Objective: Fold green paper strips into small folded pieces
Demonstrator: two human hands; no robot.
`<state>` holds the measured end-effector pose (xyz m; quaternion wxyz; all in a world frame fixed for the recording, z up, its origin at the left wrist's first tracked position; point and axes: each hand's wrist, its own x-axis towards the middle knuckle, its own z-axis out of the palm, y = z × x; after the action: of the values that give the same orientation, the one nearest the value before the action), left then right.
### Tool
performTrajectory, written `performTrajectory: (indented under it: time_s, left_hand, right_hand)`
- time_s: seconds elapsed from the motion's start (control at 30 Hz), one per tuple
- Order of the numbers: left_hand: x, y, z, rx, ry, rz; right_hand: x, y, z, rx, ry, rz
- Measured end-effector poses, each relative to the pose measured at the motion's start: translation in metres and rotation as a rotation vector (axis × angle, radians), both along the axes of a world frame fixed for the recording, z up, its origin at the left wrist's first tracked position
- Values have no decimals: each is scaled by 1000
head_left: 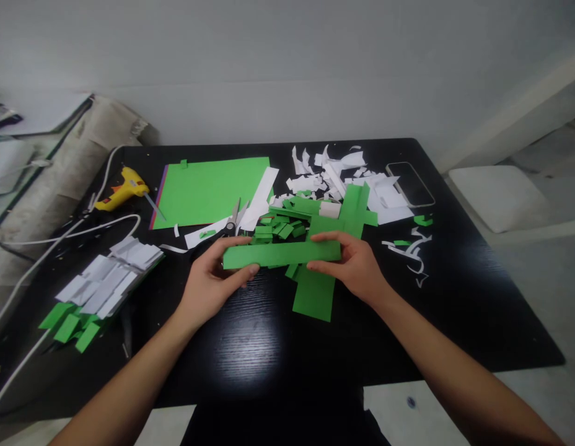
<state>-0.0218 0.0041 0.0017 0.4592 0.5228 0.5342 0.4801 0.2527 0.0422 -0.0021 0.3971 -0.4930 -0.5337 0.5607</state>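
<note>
A long green paper strip [280,254] is held level above the black table between my two hands. My left hand [217,269] grips its left end, thumb in front and fingers behind. At the other end, my right hand [347,260] pinches it between thumb and fingers. Behind and below the strip lie small folded green paper pieces [285,230] in a heap. Larger green paper strips [315,297] cross under my right hand. Open scissors [230,228] rest just beyond my left hand, their handles partly hidden.
A yellow glue gun [127,189] with its white cord lies at the left. Nearer is a stack of white and green folded pieces [106,279]. Green sheets [208,189] lie at the back, white scraps [334,170] beside them, and a phone [411,184] at the right.
</note>
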Motion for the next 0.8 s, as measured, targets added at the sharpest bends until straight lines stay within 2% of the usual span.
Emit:
performTrajectory:
  time_s: [0.23, 0.47, 0.67, 0.8]
  left_hand:
    - [-2, 1, -9, 27, 49, -12]
    - [-3, 0, -7, 31, 64, -46]
    - [-6, 0, -8, 42, 90, -47]
    - [-7, -1, -10, 53, 137, -73]
  right_hand:
    - [-2, 0, -1, 16, 34, 9]
    - [-1, 0, 2, -26, 54, 5]
    - [-2, 0, 1, 29, 23, -4]
    - [-1, 1, -1, 141, -18, -11]
